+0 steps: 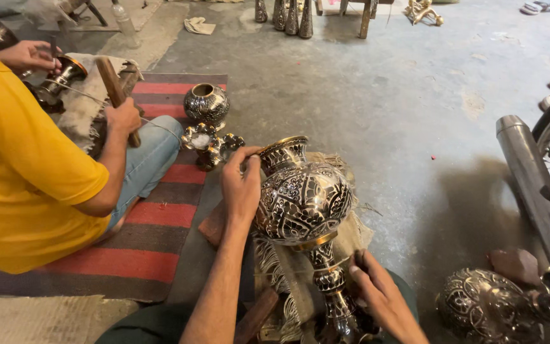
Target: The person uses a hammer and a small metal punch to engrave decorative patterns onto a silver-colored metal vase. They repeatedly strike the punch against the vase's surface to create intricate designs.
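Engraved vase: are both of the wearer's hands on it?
Yes: the left hand grips the engraved vase near its neck, and the right hand holds its stem.

Soft, even daylight fills this 1 wide head-camera view, neither harsh nor dim. The concrete floor [389, 95] looks pale and slightly washed out toward the top. A broad, soft-edged shadow darkens the floor at right, beside the steel exhaust pipe [533, 185], which carries a dull sheen. Small bright glints sparkle on the engraved metal vase [303, 200] (its dark pattern stays crisp). The left hand [241, 185] and right hand [380, 293] are sharp, without motion blur. Wide-angle stretching bends things near the edges, and the yellow shirt [14, 172] at left looms large and slightly soft.
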{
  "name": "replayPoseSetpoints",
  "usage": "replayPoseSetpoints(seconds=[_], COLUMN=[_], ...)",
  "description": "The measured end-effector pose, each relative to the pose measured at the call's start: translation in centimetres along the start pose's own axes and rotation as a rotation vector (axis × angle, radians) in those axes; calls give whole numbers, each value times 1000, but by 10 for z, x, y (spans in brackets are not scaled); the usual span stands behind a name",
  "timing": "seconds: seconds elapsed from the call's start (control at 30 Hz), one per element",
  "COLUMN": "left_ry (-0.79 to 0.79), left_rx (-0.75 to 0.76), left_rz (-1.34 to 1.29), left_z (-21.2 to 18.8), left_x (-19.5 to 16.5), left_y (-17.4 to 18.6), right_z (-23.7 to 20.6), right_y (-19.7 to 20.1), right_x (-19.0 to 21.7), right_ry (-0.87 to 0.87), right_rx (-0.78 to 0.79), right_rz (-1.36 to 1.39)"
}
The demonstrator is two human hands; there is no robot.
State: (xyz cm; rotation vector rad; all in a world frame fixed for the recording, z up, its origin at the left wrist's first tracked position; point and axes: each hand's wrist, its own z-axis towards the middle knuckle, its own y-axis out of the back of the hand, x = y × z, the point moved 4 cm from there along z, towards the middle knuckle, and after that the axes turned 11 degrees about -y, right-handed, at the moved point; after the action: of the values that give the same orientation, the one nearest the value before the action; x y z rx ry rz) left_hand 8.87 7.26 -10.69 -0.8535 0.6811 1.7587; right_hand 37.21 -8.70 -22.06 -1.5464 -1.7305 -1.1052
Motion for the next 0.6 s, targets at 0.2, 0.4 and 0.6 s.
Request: replayPoseSetpoints(seconds=[0.2, 0.4, 0.6], left_ry=[69, 738, 1000], left_rx=[73, 605, 451], left_rz=[201, 251, -5], left_z=[-84, -217, -242], left_x=[1, 50, 75], left_y=[72, 128, 119], right_z=[-17, -22, -10], right_y=[41, 47, -5], right_x=[77, 142, 208], right_ry=[594, 507, 427], right_rx=[-40, 248, 445], right_rz=[-316, 32, 37])
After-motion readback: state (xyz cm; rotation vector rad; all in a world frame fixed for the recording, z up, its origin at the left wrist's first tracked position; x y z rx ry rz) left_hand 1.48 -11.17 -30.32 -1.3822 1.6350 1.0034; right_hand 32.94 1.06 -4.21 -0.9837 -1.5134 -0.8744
